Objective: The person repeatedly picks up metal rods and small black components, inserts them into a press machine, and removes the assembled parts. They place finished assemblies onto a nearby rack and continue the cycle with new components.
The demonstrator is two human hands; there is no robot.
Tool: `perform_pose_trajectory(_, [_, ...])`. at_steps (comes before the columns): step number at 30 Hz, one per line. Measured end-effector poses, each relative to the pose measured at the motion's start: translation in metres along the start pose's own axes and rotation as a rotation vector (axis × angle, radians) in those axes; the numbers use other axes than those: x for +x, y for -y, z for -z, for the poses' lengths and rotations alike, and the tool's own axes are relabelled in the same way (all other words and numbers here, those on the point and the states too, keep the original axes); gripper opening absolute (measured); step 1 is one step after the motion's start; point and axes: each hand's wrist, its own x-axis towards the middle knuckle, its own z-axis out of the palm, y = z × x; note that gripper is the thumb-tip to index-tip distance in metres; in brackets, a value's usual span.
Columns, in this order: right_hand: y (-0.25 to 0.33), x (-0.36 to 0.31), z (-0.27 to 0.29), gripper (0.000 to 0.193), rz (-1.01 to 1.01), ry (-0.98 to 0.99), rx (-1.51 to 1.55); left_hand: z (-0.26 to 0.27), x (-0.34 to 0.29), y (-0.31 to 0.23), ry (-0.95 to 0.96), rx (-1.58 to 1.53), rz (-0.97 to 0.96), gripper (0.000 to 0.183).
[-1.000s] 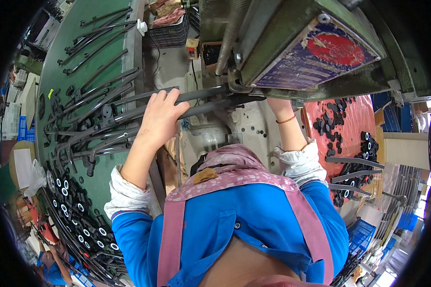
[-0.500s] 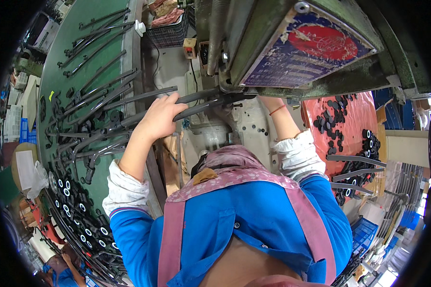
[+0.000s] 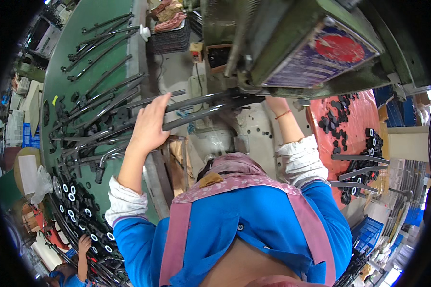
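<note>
My left hand (image 3: 151, 123) is closed around a black metal tube frame (image 3: 196, 114), whose two long bars run rightward to beneath the head of a green press machine (image 3: 254, 79). The bars' left ends reach over the green table among other tubes. At the frame's right end is my right hand (image 3: 276, 104), mostly hidden by the machine; its fingers do not show. A loose-looking tube end (image 3: 177, 92) sticks out just beyond my left fingertips.
Several black tubes (image 3: 100, 52) lie on the green table (image 3: 64, 40) at the left, with black parts with white rings (image 3: 72, 197) nearer. Small black caps (image 3: 337, 115) cover a red sheet (image 3: 364, 107) at the right. A co-worker's hand (image 3: 84, 244) shows at lower left.
My left hand has shifted a little left, its fingers now straighter along the tube frame. The whole view has moved slightly. A co-worker's hand has come up to the ringed parts.
</note>
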Motion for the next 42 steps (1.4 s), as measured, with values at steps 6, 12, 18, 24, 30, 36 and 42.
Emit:
perform_pose_trajectory(6, [-0.04, -0.007, -0.006, 0.039, -0.167, 0.063, 0.05, -0.002, -0.03, 0.031, 0.101, 0.281, 0.103, 0.07])
perform_pose_trajectory(12, [-0.074, -0.01, -0.018, 0.044, -0.077, 0.034, 0.098, -0.009, -0.035, 0.03, 0.063, 0.207, 0.164, 0.065])
perform_pose_trajectory(18, [-0.063, -0.001, -0.018, 0.04, -0.039, -0.044, 0.205, -0.008, -0.037, 0.026, 0.036, 0.211, 0.17, 0.064])
perform_pose_trajectory(24, [-0.044, -0.001, -0.004, 0.036, 0.064, -0.018, 0.222, -0.008, -0.038, 0.025, 0.012, 0.208, 0.164, 0.064])
perform_pose_trajectory(30, [-0.05, 0.017, -0.001, 0.04, 0.196, -0.029, -0.039, 0.006, -0.036, 0.018, 0.028, 0.217, 0.171, 0.063])
perform_pose_trajectory(36, [-0.088, 0.012, 0.036, 0.037, -0.496, -0.105, 1.111, 0.014, -0.066, -0.009, -0.092, 0.162, 0.068, 0.061])
perform_pose_trajectory(42, [-0.067, 0.053, 0.02, 0.027, -0.29, 0.082, 0.531, -0.014, -0.11, -0.041, 0.051, 0.132, 0.092, 0.06])
